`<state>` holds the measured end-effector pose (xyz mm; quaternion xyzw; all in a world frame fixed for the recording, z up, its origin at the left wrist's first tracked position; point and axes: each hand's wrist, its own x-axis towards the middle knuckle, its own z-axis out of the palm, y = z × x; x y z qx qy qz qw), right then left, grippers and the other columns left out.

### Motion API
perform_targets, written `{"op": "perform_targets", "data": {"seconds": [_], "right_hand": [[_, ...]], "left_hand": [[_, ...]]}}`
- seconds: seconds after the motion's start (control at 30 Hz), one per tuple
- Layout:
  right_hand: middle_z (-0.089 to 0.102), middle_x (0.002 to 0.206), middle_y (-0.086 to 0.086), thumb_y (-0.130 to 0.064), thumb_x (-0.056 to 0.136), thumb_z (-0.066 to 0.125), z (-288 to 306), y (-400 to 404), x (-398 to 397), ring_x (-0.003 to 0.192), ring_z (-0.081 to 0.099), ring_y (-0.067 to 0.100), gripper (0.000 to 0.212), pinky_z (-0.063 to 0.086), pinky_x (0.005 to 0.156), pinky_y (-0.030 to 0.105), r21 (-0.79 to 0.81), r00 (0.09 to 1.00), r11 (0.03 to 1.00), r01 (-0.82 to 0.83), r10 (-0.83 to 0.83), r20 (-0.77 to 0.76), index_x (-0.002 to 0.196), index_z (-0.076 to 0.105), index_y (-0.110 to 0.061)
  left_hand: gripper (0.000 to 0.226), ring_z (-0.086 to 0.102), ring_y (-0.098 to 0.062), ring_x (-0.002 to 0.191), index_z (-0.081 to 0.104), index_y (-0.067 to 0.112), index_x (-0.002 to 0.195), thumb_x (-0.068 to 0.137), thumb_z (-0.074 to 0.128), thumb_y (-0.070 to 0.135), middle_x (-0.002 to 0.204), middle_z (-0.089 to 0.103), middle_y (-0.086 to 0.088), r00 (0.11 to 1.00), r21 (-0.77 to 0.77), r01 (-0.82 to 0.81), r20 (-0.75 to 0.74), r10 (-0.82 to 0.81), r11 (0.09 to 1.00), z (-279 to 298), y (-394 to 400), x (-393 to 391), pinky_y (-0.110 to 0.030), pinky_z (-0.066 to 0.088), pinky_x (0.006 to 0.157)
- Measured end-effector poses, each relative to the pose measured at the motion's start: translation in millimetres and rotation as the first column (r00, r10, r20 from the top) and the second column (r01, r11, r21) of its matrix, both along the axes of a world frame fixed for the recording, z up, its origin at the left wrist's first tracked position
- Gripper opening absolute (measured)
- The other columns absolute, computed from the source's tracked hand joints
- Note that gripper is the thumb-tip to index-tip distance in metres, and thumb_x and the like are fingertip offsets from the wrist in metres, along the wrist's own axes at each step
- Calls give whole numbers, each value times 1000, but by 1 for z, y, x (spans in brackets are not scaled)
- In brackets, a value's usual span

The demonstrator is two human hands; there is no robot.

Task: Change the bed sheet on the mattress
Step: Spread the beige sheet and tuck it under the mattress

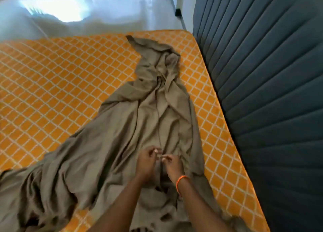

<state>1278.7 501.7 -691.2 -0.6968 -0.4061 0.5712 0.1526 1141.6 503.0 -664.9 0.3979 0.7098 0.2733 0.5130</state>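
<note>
The orange diamond-quilted mattress (61,85) lies mostly bare; the crumpled olive-brown bed sheet (139,127) sits bunched toward its right edge, not spread. Left hand (146,163) and right hand (173,166) both pinch sheet fabric; spreading and tucking appear outstanding.

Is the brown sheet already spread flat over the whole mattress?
No: the brown sheet lies bunched, leaving much orange mattress bare.
</note>
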Motion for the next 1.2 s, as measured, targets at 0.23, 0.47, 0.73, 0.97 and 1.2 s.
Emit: {"op": "perform_targets", "data": {"seconds": [0.23,0.47,0.73,0.97,1.2], "right_hand": [[74,110,-5,-41,93,49,-65,-148,32,108,65,22,34,52,96,40,140,936,979,-150,95,339,106,76,-25],[52,150,-15,-61,98,41,-46,-195,18,145,41,11,48,31,114,54,272,763,847,-456,214,611,137,61,-40],[41,155,-3,-82,92,37,-4,-234,-8,136,45,17,84,24,113,54,289,676,676,-678,419,606,156,36,-28],[56,111,-3,-39,91,66,24,-275,-46,105,60,21,18,36,90,47,266,534,577,-772,362,764,106,59,-33],[50,130,5,-28,99,53,55,-305,-125,116,55,30,32,52,91,46,303,772,727,-616,481,415,130,57,-23]], "left_hand": [[39,53,-19,135,69,34,120,83,69,46,139,62,11,780,57,418,-534,-326,907,-33,-158,25,-48,34,120],[79,42,-35,134,46,33,155,82,72,49,151,43,-11,583,-135,261,-767,-268,956,-18,-221,21,-53,44,104],[47,59,-35,91,74,22,129,94,42,29,97,65,-5,827,138,142,-561,-41,980,1,-235,-41,-48,53,71],[28,56,-32,93,79,17,116,103,57,28,95,59,-7,776,407,-5,-575,260,913,65,-221,-131,-38,42,72],[37,62,-39,123,71,13,134,104,54,23,132,68,-22,669,261,-444,-540,511,857,116,-184,-266,-38,46,96]]}}
